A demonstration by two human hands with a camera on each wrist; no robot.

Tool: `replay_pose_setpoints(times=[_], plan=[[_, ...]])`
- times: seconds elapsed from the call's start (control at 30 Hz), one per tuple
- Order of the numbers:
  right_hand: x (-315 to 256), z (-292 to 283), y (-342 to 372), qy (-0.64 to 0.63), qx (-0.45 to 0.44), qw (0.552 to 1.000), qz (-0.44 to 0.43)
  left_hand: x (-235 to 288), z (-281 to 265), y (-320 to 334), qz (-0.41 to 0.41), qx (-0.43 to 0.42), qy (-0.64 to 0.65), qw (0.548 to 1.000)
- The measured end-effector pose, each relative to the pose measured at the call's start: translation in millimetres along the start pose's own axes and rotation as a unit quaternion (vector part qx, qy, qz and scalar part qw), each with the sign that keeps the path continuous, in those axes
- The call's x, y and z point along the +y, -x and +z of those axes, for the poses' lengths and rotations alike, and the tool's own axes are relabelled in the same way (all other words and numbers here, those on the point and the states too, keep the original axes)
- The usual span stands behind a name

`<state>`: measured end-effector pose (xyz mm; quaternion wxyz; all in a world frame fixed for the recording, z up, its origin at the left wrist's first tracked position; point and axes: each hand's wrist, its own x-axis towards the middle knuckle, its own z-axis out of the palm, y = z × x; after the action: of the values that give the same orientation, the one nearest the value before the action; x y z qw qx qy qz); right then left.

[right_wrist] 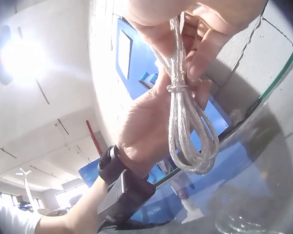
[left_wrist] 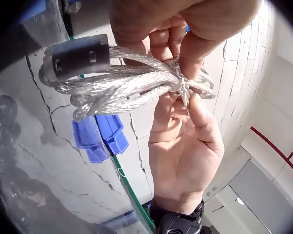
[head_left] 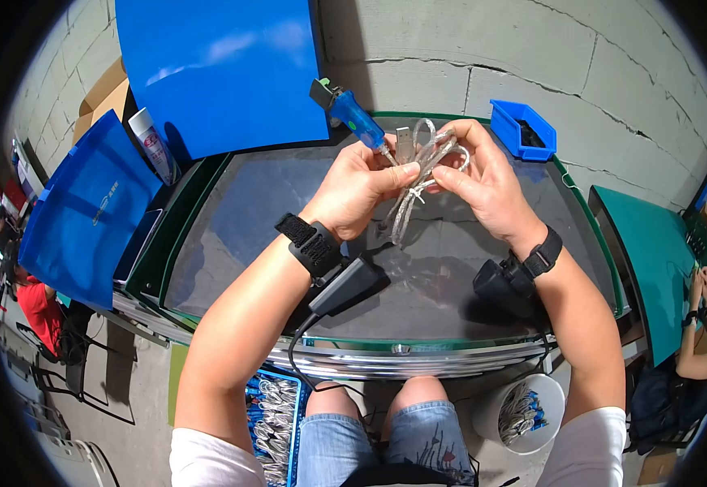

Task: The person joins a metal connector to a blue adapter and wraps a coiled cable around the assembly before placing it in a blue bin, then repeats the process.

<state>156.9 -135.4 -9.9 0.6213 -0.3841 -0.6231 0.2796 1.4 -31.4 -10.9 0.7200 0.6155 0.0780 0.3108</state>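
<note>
A looped cable [head_left: 402, 213] with a clear-silver braided jacket is held up over the dark table, bound around its middle by a thin white tie [left_wrist: 182, 87]. My left hand [head_left: 347, 188] pinches the bundle near the tie between thumb and fingers. From the other side, my right hand [head_left: 490, 188] pinches the same bundle, its thumb close to the tie. A metal USB plug [head_left: 404, 146] points up between the hands. The cable's translucent blue connector [head_left: 355, 118], with a black end, sticks out above my left hand. In the right wrist view, the loops [right_wrist: 188, 136] hang below the tie.
A small blue bin [head_left: 542, 152] with dark items stands at the table's back right. At the left are a spray can [head_left: 155, 146] and blue panels. Below the front edge, a blue crate [head_left: 299, 406] and a white bucket [head_left: 555, 406] hold bundled cables. Another person sits at right.
</note>
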Motion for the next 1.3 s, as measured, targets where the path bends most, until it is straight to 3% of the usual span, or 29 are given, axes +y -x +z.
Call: replay_pose_setpoints(times=[0.2, 0.47, 0.73, 0.93, 1.1, 1.3], plan=[[-5.4, 0.9, -0.2, 0.044, 0.02, 0.998, 0.032, 4.9, 2.6, 3.1, -0.025, 0.014, -0.016, 0.999], [-9.9, 0.9, -1.1, 0.012, 0.025, 1.0, 0.009, 0.0, -1.6, -0.7, -0.001, 0.019, 0.002, 1.0], [-3.1, -2.5, -2.0, 0.003, 0.061, 0.998, 0.029, 5.4, 4.2, 3.1, -0.001, -0.024, -0.015, 1.0], [-3.7, -1.7, -2.4, 0.038, 0.047, 0.998, -0.008, 2.6, 0.4, 0.6, -0.002, -0.003, -0.031, 1.0], [-5.2, -4.7, -2.4, -0.005, 0.033, 0.999, -0.011, 2.9, -4.1, -0.6, 0.011, 0.026, -0.015, 0.999], [-7.6, -1.7, -2.1, 0.0, 0.035, 0.999, -0.039, 3.2, -3.8, -1.9, 0.024, -0.005, 0.023, 0.999]])
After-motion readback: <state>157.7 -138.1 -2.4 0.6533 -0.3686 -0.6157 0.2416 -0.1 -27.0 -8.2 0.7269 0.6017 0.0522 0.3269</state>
